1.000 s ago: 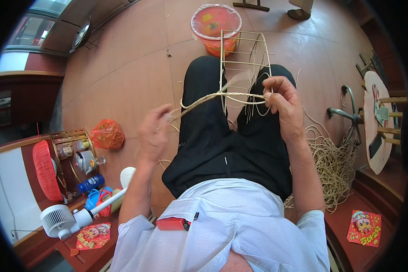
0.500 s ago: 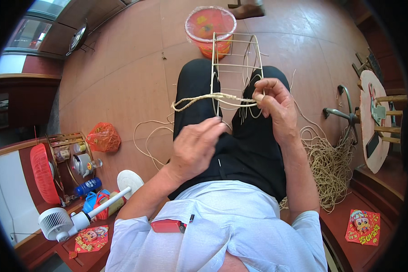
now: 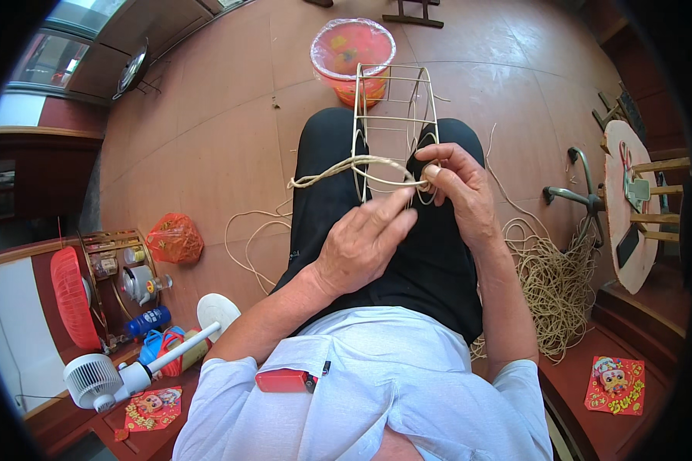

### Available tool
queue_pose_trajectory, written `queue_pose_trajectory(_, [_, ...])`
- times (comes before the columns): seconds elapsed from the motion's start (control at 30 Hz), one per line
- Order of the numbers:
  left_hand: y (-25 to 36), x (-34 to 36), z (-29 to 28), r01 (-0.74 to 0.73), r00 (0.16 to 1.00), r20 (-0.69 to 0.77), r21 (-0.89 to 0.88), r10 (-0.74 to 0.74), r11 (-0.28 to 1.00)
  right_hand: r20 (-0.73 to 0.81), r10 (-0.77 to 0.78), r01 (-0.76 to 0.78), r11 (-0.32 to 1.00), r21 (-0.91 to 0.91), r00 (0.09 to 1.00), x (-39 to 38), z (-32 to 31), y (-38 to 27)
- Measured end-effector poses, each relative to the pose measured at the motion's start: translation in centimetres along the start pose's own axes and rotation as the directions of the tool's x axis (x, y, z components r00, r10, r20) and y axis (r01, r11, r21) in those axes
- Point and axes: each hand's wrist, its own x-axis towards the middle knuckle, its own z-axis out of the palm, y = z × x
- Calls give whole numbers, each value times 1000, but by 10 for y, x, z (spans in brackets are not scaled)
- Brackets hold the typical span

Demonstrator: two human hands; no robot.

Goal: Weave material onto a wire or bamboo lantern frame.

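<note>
A pale rod frame (image 3: 395,120), box-like with curved ends, stands between my black-trousered thighs. Light tan cord (image 3: 323,175) runs across its near end, with a folded loop sticking out to the left. My right hand (image 3: 465,192) pinches the cord at the frame's right side, thumb against the bent index finger. From below, my left hand (image 3: 367,238) reaches over to the same spot. Its fingers are close together, with the tips at the cord beside my right thumb; the left thumb is hidden underneath.
A red bucket (image 3: 352,55) with a clear plastic liner is beyond the frame. Tangled cord (image 3: 553,288) heaps at right, by a metal-legged stand (image 3: 584,196) and a wooden stool (image 3: 630,207). At left are a red bag (image 3: 174,238), a white fan (image 3: 94,380) and a shelf with jars.
My left hand has moved right and slightly up, from below the frame's left side to the cord beside my right hand. My right hand keeps its pinch.
</note>
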Motion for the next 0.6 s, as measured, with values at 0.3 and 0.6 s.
queue_pose_trajectory(0.3, [1,1,2,-21,998,54,-6,21,1000,33,29,-28,999,-19,999,0,-4,1])
queue_pose_trajectory(0.6, [8,14,6,52,996,72,31,-54,998,89,24,-24,1000,-1,996,3,-8,-2])
